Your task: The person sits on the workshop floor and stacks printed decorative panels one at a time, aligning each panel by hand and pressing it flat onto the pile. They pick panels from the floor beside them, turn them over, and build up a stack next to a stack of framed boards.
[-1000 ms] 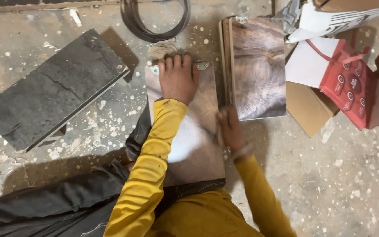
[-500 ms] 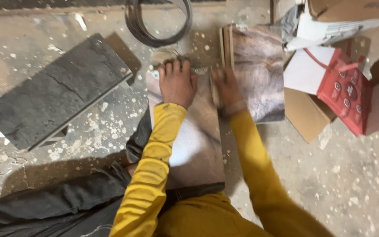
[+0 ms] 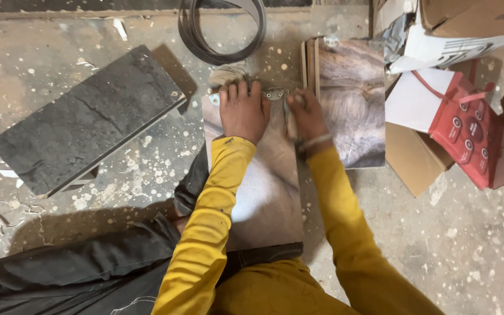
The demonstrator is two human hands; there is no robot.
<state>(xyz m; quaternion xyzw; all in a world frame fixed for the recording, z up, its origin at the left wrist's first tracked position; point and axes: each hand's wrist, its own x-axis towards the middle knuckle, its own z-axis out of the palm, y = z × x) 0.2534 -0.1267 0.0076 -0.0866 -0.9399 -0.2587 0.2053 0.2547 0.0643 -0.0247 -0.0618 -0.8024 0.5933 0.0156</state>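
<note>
- Right hand moved from 5 o'clock of the board's near edge up to its far right corner since a second ago; left hand unchanged.
- Left hand lies flat, fingers spread open, pressing the brown laminate board on the lap, likely to stop it shifting.
- Right fingers curl around the board's right edge near a small metal hinge; closed or not, cannot tell.
- Second board lies at 2 o'clock on the floor, just beside.
- Dark slab at 9 o'clock, well apart.

Red printed package at right, brown cardboard boxes beside it
</note>
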